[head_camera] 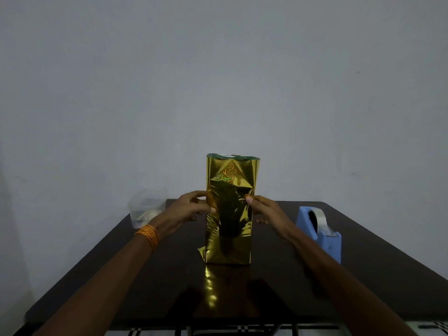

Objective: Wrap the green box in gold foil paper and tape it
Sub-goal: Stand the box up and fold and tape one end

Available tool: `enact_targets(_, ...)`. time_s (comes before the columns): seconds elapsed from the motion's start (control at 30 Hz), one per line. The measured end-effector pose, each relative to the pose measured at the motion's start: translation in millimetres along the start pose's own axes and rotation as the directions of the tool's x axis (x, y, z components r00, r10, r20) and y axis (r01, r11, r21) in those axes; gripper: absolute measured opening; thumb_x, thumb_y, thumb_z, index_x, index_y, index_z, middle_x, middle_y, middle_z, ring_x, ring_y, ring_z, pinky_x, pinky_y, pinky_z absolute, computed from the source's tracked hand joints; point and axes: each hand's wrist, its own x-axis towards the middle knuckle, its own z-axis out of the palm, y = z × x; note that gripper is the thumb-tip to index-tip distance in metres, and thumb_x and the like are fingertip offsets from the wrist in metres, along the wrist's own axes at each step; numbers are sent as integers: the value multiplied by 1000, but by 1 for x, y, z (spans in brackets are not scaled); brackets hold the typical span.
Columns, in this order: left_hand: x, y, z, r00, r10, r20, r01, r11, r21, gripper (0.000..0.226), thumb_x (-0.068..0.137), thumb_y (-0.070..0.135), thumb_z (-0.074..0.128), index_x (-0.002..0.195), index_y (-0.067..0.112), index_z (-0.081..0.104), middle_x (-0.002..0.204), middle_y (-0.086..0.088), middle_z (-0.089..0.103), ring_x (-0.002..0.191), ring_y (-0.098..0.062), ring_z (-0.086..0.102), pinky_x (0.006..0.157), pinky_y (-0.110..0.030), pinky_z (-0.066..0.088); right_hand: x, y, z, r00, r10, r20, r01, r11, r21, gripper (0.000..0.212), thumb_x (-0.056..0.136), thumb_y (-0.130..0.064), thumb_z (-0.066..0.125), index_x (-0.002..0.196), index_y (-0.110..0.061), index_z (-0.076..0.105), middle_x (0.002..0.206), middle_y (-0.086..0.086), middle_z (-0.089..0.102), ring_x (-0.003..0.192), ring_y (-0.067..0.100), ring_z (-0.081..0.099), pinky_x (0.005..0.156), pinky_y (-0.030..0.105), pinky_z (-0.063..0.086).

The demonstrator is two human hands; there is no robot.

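Two hands pinch gold foil paper [228, 226]: left hand [191, 207] at its left edge, right hand [264, 209] at its right. Upright on the table [363, 263], green box [219, 155] has sides covered, green rim showing on top. Likely left: closing the top, taping from tape dispenser [320, 232].

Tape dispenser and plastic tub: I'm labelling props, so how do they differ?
The tape dispenser is solid blue; the plastic tub is clear. The dispenser stands on the right of the table, nearer the camera; the tub sits at its far left corner. The dispenser carries a roll of tape; the tub holds something pale I cannot identify. Both rest on the table, untouched: the left hand and right hand hold the foil-wrapped box.
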Motion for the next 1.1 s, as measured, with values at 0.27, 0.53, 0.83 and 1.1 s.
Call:
enact_targets(0.27,6,-3,17,983,65,-173,-58,997,43,85,48,46,95,111,15,48,113,-7,62,107,-21,63,88,-37,56,2,10,16,936,-30,-352,16,999,-44,56,90,-51,62,132,-17,49,114,7,63,99,15,64,73,33,58)
enact_targets(0.53,0,13,48,977,184,-106,-158,964,214,72,45,50,88,96,15,52,92,-5,65,84,-15,63,69,-30,53,-21,-21,56,947,-157,-281,162,987,-6,93,67,-66,78,141,-33,32,128,-7,55,112,8,59,87,29,56)
enact_targets(0.83,-14,17,38,950,292,-110,-283,955,90,26,79,-7,71,100,7,64,90,-10,72,86,-20,71,75,-30,58,-11,-15,40,931,-112,-346,101,994,-49,85,74,-28,86,134,-24,27,101,-2,62,93,14,65,72,21,54)
enact_targets(1.1,4,8,23,966,164,-201,-168,986,-1,83,69,45,83,139,25,43,130,-3,55,119,-19,54,95,-34,49,2,-8,12,994,51,-94,-24,961,274,85,55,-31,83,126,-22,39,120,16,59,107,31,61,75,37,50)
